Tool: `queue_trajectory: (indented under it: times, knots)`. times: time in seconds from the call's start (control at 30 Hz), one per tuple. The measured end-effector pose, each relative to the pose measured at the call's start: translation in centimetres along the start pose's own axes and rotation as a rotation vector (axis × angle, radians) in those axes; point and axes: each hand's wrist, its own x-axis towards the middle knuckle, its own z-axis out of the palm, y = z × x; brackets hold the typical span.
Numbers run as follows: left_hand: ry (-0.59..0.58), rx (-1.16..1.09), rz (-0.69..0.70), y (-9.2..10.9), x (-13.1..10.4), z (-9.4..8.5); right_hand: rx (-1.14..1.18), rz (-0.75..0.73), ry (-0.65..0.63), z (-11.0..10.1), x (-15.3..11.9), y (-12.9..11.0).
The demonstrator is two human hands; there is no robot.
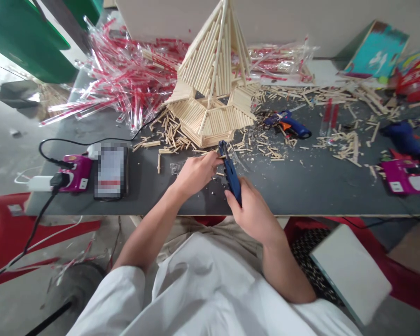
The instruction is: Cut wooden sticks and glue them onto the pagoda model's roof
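My right hand (254, 207) is wrapped round the handles of a dark blue cutting tool (232, 177), whose jaws point up and to the left. Beside those jaws, my left hand (201, 170) pinches a small wooden stick (221, 157), mostly hidden by the fingers. Just beyond both hands stands a model of pale wooden sticks (210, 116), with a tall pointed roof over a faceted base. Short cut sticks (175, 133) lie in a heap at the model's left side.
Plastic-wrapped bundles (136, 79) fill the back left. A phone (111, 171) and a purple power socket (77, 173) lie at the left. A blue glue gun (289, 125) rests among scraps right of the model; another purple socket (404, 176) sits at the far right.
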Motion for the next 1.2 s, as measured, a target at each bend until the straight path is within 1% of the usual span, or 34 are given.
queue_trajectory:
  times: [0.17, 0.27, 0.33, 0.4, 0.47, 0.53, 0.6, 0.7, 0.8, 0.9, 1.03, 1.1, 1.2]
  knots:
    - [0.017, -0.025, 0.019, 0.0, 0.0, -0.1, -0.119, 0.073, 0.116, 1.3, -0.4, -1.2]
    - [0.025, -0.014, 0.005, 0.0, 0.0, 0.1, -0.219, 0.119, 0.167, 1.7, -0.6, -1.9]
    - [0.027, 0.022, -0.006, -0.1, 0.0, 0.4, -0.264, 0.14, 0.17, 1.6, -0.7, -2.0]
    - [0.054, 0.035, -0.006, -0.1, 0.1, 0.7, -0.268, 0.144, 0.153, 1.4, -0.6, -1.9]
    - [0.086, 0.003, 0.004, -0.1, 0.2, 1.0, -0.244, 0.134, 0.156, 1.1, -0.5, -1.6]
    - [0.087, -0.044, 0.013, -0.1, 0.3, 1.1, -0.222, 0.137, 0.173, 0.8, -0.3, -1.5]
    - [0.087, -0.064, 0.015, -0.1, 0.4, 1.2, -0.212, 0.167, 0.157, 0.6, 0.1, -1.3]
    - [0.1, -0.064, -0.008, -0.3, 0.4, 1.3, -0.199, 0.211, 0.084, -0.1, 0.7, -1.0]
    - [0.113, -0.045, -0.023, -0.5, 0.4, 1.8, -0.111, 0.23, 0.017, -0.6, 1.1, -0.3]
    - [0.15, -0.031, -0.015, -0.6, 0.5, 2.4, -0.043, 0.217, 0.002, -0.7, 1.1, 0.4]
    - [0.211, -0.054, -0.01, -0.7, 0.6, 2.8, -0.067, 0.178, -0.002, -0.5, 0.7, 0.3]
    - [0.218, -0.063, -0.008, -0.7, 0.6, 2.8, -0.089, 0.157, -0.016, -0.6, 0.6, 0.0]
    - [0.208, -0.073, -0.01, -0.7, 0.6, 2.6, -0.128, 0.163, -0.048, -0.8, 0.7, -0.4]
